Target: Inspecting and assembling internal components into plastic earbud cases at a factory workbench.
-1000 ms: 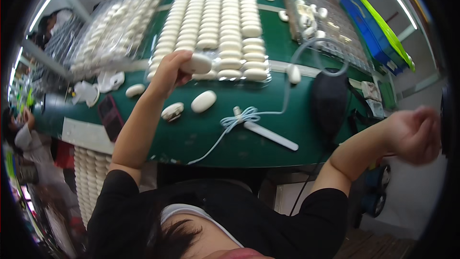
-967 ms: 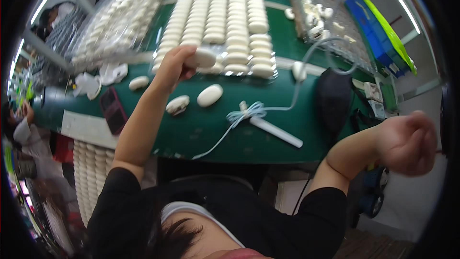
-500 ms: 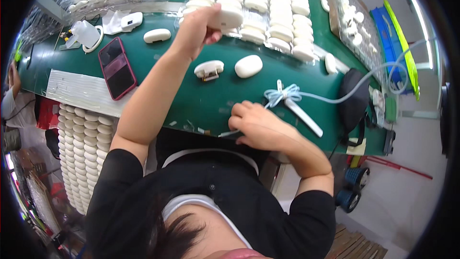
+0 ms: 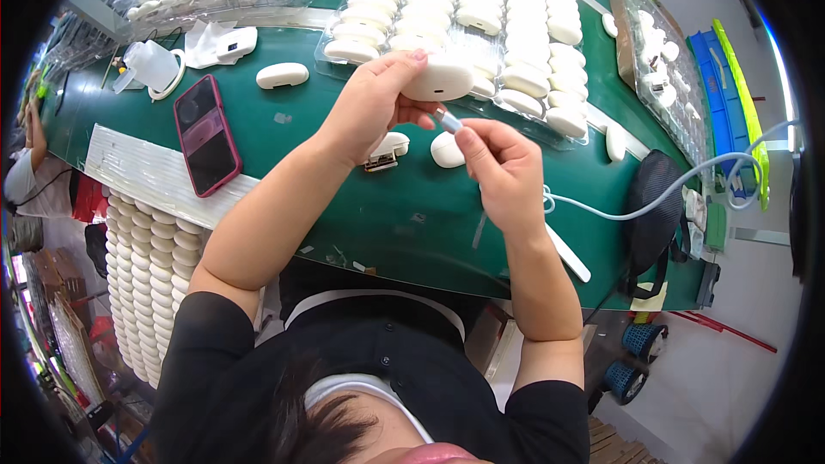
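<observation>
My left hand (image 4: 369,107) grips a white rounded case (image 4: 440,77), raised over the table, with a small dark port in its side. My right hand (image 4: 507,167) pinches a cable plug (image 4: 447,121), its metal tip just below the port and seemingly apart from it. The pale blue cable (image 4: 619,216) runs off to the right, its coil mostly behind my right wrist. Beneath my hands lie an opened white case part (image 4: 391,148) with metal innards showing and a smooth white shell (image 4: 446,151), partly covered by my fingers.
Clear trays with rows of white cases (image 4: 481,21) fill the far middle. A phone in a pink case (image 4: 208,133) and another white case (image 4: 282,76) lie leftward. To the right are a white stick (image 4: 569,256), a black pouch (image 4: 653,206) and a tray of small parts (image 4: 662,69).
My right hand has risen from the table's near edge to the case, bringing the plug up with it. The case in my left hand has moved slightly right and nearer me.
</observation>
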{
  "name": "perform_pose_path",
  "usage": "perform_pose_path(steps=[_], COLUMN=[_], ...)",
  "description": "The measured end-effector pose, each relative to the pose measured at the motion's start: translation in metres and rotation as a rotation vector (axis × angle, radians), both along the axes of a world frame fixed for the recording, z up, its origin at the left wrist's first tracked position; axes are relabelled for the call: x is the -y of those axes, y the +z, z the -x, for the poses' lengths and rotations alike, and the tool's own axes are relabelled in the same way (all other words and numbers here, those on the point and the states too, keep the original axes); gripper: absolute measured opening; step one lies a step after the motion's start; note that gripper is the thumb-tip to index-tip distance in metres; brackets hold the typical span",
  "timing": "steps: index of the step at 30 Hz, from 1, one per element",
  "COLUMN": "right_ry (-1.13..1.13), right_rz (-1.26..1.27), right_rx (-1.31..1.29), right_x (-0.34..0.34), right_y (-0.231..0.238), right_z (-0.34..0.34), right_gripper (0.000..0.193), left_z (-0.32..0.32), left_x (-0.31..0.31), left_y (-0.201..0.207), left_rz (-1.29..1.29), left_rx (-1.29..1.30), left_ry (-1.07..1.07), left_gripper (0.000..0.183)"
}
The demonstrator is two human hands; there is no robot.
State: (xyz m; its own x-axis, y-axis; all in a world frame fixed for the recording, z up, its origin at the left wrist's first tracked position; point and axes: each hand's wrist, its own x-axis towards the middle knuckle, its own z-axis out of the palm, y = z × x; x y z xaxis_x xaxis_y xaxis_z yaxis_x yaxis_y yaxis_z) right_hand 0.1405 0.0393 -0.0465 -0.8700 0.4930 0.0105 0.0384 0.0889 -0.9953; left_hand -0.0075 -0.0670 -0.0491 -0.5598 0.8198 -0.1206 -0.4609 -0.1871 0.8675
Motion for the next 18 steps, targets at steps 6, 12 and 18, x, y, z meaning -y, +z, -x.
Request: perform_pose_path(steps=[6, 12, 18], right_ry=[-0.050, -0.137, -0.228], right_rz=[0.150, -0.072, -0.137], right_rx=[-0.002, -0.031, -0.035], right_x=[0.005, 0.011, 0.014], right_y=[-0.001, -0.010, -0.013], right_z=[0.000, 0.001, 0.003], right_gripper=[0.019, 0.020, 0.019], left_z=[-0.009, -0.013, -0.026], left_x=[-0.003, -0.003, -0.003], left_y=[-0.005, -0.007, -0.016], left_rz=[-0.011, -0.027, -0.056], left_rx=[0.016, -0.046, -0.293], left_ry=[-0.008, -0.083, 0.005], left_gripper=[0.039, 0.044, 0.041])
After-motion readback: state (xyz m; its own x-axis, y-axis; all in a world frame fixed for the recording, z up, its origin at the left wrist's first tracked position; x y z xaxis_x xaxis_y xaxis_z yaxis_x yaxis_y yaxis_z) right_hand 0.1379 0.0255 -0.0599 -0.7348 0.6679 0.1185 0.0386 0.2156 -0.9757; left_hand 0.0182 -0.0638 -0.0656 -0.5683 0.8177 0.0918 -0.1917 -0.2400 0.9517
